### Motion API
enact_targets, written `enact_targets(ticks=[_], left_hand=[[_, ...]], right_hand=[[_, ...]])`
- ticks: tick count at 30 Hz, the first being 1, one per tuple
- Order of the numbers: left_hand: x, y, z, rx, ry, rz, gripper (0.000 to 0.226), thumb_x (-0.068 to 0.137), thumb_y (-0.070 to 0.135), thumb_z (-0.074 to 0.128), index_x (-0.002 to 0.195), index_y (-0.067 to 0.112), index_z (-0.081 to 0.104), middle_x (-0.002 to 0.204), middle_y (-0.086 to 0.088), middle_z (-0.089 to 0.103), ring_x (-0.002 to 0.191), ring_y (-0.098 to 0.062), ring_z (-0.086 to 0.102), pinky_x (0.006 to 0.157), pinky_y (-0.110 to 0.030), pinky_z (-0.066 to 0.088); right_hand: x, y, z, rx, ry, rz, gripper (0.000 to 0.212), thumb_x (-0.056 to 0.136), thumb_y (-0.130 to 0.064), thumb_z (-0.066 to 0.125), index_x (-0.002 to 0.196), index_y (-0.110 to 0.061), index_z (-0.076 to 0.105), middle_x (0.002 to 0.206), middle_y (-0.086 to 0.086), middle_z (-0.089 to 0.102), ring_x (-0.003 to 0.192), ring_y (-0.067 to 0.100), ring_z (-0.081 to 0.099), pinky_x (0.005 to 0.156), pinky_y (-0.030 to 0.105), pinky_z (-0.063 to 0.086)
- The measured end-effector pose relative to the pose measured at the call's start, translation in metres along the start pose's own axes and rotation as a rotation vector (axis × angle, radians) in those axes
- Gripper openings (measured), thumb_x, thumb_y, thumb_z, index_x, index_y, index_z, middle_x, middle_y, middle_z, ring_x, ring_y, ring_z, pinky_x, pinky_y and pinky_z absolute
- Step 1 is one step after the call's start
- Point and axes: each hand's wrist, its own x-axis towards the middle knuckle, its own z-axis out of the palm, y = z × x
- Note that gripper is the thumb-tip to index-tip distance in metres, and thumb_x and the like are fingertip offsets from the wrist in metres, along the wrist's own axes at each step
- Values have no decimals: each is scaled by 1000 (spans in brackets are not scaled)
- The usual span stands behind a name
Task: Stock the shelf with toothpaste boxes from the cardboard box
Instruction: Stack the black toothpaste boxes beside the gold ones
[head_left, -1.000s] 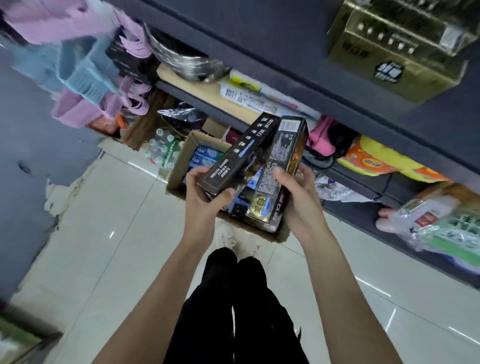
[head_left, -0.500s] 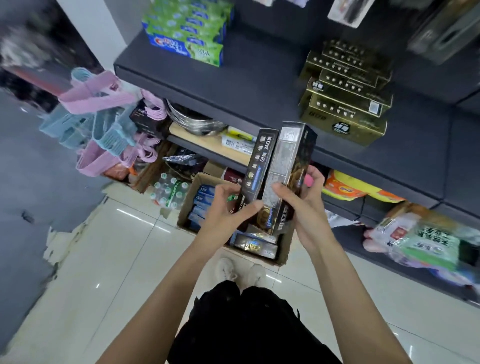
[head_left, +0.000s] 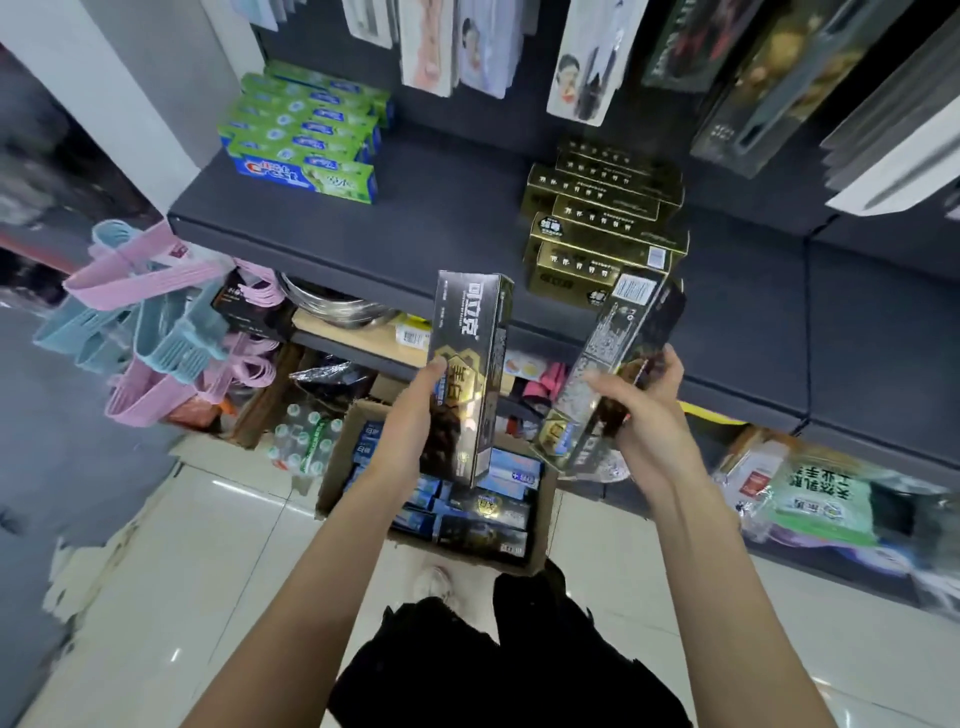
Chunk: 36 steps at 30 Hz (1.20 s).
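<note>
Toothpaste boxes, two black-and-gold ones, are held up in front of the dark shelf (head_left: 415, 234), one per hand. The left hand (head_left: 415, 415) grips the left toothpaste box (head_left: 470, 374) upright by its lower half. The right hand (head_left: 641, 410) curls round the right toothpaste box (head_left: 605, 364), tilted with its top toward the gold toothpaste stack (head_left: 602, 218) near the shelf's front edge. Below both, the open cardboard box (head_left: 332, 467) on the floor holds more boxes.
</note>
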Motion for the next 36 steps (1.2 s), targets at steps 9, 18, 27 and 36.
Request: enact_targets(ticks=[9,18,27,36], left_hand=[[-5,-8,56,-30,91,119,58,82,62,53,120,19,60,108,-5,68,96,-20,64,75,-31,48],[-14,-11,80,-88,181,159,53,84,61,52,116,20,61,105,-5,69,96,-23,65,79,-36,49],[-11,-18,85,-211,259,168,48,88,57,51,111,16,61,81,-1,65,73,-17,62,65,-31,47],[-13,-26,85,-236,281,184,39,88,58,48,93,22,62,75,1,65,69,-17,63,66,-33,47]], right_hand=[[49,-27,-32,-210,97,-78,72,87,-63,44,144,-26,20,111,-8,46,102,12,44,94,31,36],[55,-101,-72,-987,-258,-473,65,74,-21,76,125,-37,39,106,-17,59,101,3,55,74,19,40],[70,-142,-86,-528,-97,-409,35,78,-1,67,101,-18,47,96,-7,57,95,14,58,79,31,55],[161,-78,-76,-124,13,-360,40,78,2,71,96,-18,41,101,1,55,90,9,61,89,37,53]])
